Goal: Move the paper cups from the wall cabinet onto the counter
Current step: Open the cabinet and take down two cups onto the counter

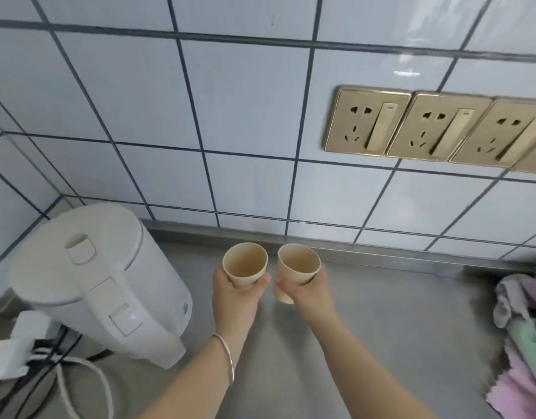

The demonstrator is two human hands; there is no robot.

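Note:
Two tan paper cups are held side by side above the steel counter [381,313], near the tiled back wall. My left hand [235,300] grips the left paper cup [245,263] from below, mouth up and empty. My right hand [310,293] holds the right paper cup [297,267], tilted a little to the left, its base showing under the fingers. The cups nearly touch at their rims. A thin bracelet sits on my left wrist. The wall cabinet is out of view.
A white electric kettle [109,282] stands at the left with cables and a white plug [25,337] beside it. Crumpled cloths [523,328] in grey, green and pink lie at the right edge. Gold wall sockets [436,128] are on the tiles.

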